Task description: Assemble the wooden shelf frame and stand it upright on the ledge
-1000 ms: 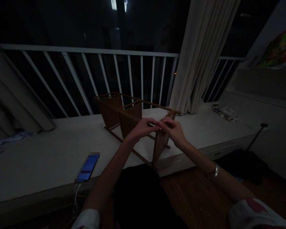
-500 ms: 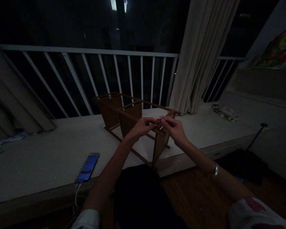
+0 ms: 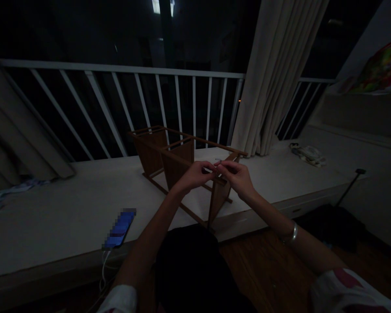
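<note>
A brown wooden shelf rack [image 3: 176, 161] lies on its side on the white window ledge, its slatless end frame towards me. Over the near rail's end, my left hand [image 3: 198, 174] is closed in a pinch; whatever sits between its fingertips is hidden. My right hand [image 3: 236, 176] meets it there, thumb and fingers pinched on a small thin metal rod [image 3: 218, 160] that pokes out above the fingertips. The rod is too small and dark to tell its kind. The fingertips of both hands are touching or nearly so.
A phone [image 3: 120, 229] with white cables lies on the ledge [image 3: 68, 213] at the left. Behind the rack runs a white railing [image 3: 124, 69], with a beige curtain [image 3: 273, 78] at its right. A bundled cloth item [image 3: 309, 154] rests further right.
The metal rod has shifted slightly left and now points more to the left above the fingertips. My right fingers have turned a little; the rack has stayed in place.
</note>
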`<action>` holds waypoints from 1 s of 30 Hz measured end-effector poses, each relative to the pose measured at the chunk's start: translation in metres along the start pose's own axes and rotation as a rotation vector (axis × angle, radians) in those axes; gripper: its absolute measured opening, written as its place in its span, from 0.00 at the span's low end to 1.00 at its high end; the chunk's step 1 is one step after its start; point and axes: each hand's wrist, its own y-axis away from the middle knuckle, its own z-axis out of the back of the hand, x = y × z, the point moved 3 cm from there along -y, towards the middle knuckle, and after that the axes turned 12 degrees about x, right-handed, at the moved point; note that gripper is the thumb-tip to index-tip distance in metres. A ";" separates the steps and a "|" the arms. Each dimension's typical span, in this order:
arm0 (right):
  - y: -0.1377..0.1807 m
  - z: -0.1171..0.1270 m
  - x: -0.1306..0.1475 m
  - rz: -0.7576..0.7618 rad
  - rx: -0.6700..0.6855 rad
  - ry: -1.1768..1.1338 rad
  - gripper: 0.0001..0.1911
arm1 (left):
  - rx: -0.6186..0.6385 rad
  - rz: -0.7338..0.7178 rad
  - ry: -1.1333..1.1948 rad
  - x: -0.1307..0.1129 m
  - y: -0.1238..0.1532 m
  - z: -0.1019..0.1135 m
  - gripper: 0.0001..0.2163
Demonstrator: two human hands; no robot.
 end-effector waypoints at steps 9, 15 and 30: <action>0.000 0.003 -0.003 -0.029 0.000 0.027 0.13 | 0.081 -0.068 -0.009 -0.001 0.001 0.003 0.05; 0.000 0.003 -0.006 -0.040 -0.002 0.035 0.14 | 0.099 -0.068 0.021 -0.001 0.001 0.004 0.05; 0.000 0.003 -0.006 -0.027 0.004 0.044 0.14 | 0.086 -0.062 0.034 -0.001 0.000 0.004 0.06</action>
